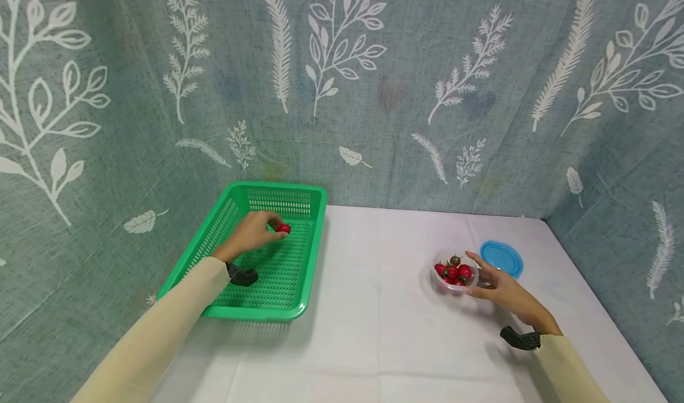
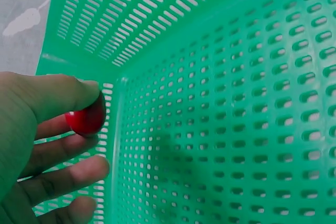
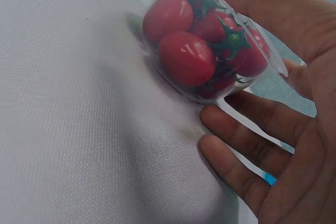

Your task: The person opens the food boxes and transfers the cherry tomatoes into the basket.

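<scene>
My left hand (image 1: 255, 232) is over the green basket (image 1: 317, 243) and pinches a red cherry tomato (image 1: 284, 228) between thumb and fingers. In the left wrist view the tomato (image 2: 88, 118) is above the basket's slotted bottom, with the other fingers loosely spread. At the right, my right hand (image 1: 501, 290) holds a small clear plastic container (image 1: 446, 286) standing on the white cloth. Several cherry tomatoes (image 3: 187, 59) with green stems fill it. The thumb lies at its rim and fingers curve round its side; the lower two fingertips rest near the cloth.
A blue round lid (image 1: 502, 258) lies on the white tablecloth (image 1: 374, 308) just behind the right hand. Grey-green curtains (image 1: 347, 94) with white leaf patterns stand along the back and both sides of the table. The basket is close to the left curtain.
</scene>
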Motion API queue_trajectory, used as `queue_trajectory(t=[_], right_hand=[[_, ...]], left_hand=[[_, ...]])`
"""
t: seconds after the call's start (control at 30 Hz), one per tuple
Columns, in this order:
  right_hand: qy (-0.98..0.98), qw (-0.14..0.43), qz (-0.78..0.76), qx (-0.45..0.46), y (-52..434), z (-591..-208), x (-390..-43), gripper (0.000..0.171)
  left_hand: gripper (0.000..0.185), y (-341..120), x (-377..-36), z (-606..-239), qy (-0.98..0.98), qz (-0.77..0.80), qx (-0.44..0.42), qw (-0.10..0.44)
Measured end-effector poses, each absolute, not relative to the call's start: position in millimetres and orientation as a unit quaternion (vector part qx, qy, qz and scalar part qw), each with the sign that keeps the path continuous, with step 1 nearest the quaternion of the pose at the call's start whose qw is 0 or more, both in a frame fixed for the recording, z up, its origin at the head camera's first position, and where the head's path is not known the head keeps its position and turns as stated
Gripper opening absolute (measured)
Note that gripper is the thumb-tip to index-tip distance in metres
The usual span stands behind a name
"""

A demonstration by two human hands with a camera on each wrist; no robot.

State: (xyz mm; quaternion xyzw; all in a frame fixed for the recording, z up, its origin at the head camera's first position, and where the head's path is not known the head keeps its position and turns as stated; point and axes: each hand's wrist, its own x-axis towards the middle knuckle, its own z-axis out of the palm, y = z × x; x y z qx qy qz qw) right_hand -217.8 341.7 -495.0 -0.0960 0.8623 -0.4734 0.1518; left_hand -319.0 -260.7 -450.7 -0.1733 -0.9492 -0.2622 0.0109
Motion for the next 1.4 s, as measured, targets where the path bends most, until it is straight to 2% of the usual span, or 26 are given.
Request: queue_trajectory(t=[0.27, 0.73, 1.0, 1.4], right_hand=[[0.862, 0.149, -0.474, -0.101, 342.2, -496.2, -220.1, 0.090], [0.863, 0.153, -0.473, -0.092, 343.0, -499.9, -219.4, 0.091], [0.869, 0.152, -0.463, -0.089, 342.4, -498.3, -220.2, 0.092], [0.866, 0.149, -0.469, -0.087, 342.5, -497.5, -220.7, 0.091]], left_hand=[[0.028, -270.0, -319.9, -451.9, -0.960, -0.228, -0.163, -0.014], [0.025, -276.2, -317.9, -454.9, -0.971, -0.180, -0.142, -0.063], [0.029, -275.1, -320.1, -450.7, -0.969, -0.193, -0.146, -0.040], [0.021, -247.0, -325.7, -432.7, -0.959, -0.225, -0.169, 0.017]])
